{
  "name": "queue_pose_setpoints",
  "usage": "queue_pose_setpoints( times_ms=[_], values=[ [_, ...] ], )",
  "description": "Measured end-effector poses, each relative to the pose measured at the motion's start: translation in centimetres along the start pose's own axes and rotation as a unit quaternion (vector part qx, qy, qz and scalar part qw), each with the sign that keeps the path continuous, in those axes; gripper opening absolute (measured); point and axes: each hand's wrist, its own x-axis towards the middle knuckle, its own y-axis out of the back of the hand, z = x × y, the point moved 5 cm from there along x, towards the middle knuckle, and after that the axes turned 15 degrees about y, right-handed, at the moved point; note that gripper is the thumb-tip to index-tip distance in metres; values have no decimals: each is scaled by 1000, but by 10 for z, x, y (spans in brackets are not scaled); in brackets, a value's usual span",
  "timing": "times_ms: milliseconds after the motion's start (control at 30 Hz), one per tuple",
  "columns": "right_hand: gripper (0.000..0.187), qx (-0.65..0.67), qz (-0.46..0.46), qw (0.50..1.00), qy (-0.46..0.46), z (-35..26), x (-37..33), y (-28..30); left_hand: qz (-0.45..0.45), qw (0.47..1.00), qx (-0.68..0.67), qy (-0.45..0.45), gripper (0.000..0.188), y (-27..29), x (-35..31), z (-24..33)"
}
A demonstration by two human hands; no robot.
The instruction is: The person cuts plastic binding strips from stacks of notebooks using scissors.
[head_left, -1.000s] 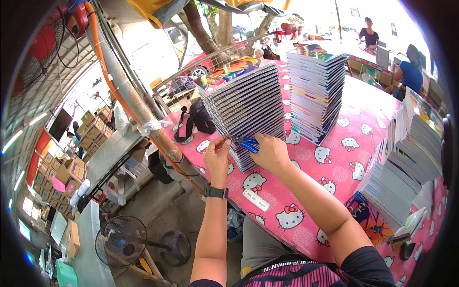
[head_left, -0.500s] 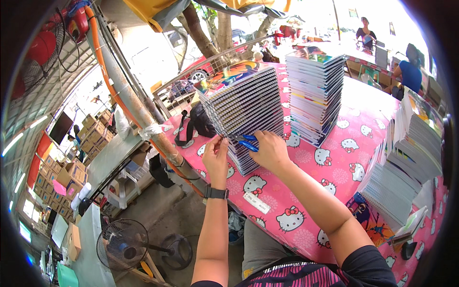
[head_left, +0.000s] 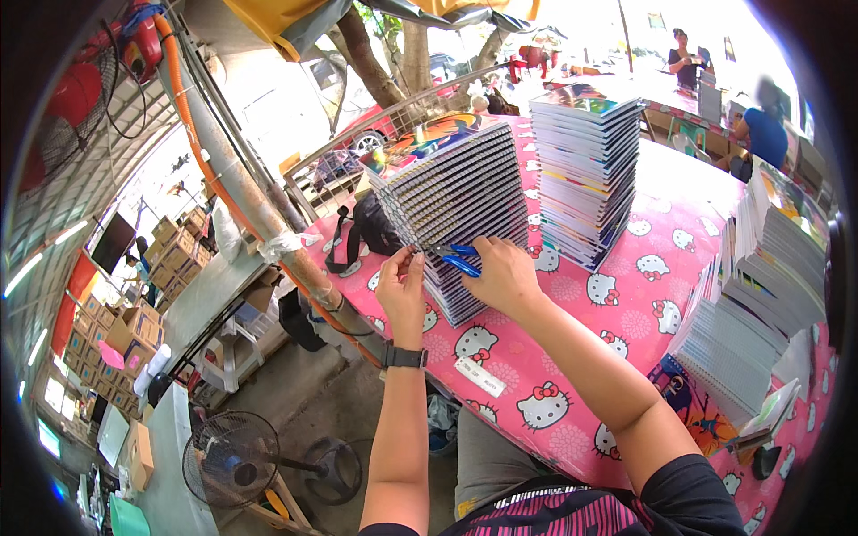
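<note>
A tall stack of spiral-bound notebooks [head_left: 456,201] stands on the pink patterned tablecloth, with the coil edges facing me. My right hand [head_left: 502,275] holds small blue-handled cutting pliers [head_left: 461,265], their handles spread apart and their tip at the left corner of the coil edges. Beside that tip, my left hand [head_left: 402,290] pinches with thumb and forefinger at the same corner. Whatever lies between those fingertips is too small to make out. A dark watch [head_left: 405,357] is on my left wrist.
Another notebook stack [head_left: 587,179] stands to the right, and more coil-bound books [head_left: 773,259] pile at the far right. A paper label [head_left: 479,376] lies on the tablecloth [head_left: 572,344]. An orange-cabled post [head_left: 241,201] and a floor fan [head_left: 231,458] are on the left. Two people sit or stand beyond.
The handles of the pliers have spread wider in my right hand. My left hand stays at the stack's corner. In the background, a person's arms and another's head have moved.
</note>
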Motion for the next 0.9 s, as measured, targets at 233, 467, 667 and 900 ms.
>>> queue_pose_setpoints(
  times_ms=[233,467,667,900],
  values=[
    [34,-39,30,999,13,-6,-3,5,12,1000,5,-18,27,2,0,0],
    [34,3,-32,999,-6,-1,-1,-3,20,999,10,-23,25,1,1,-2],
    [33,37,-49,997,-41,1,-3,5,2,1000,-3,18,27,5,0,-1],
    [35,-23,14,1000,10,-7,5,5,5,999,1,-35,28,0,3,1]
  ],
)
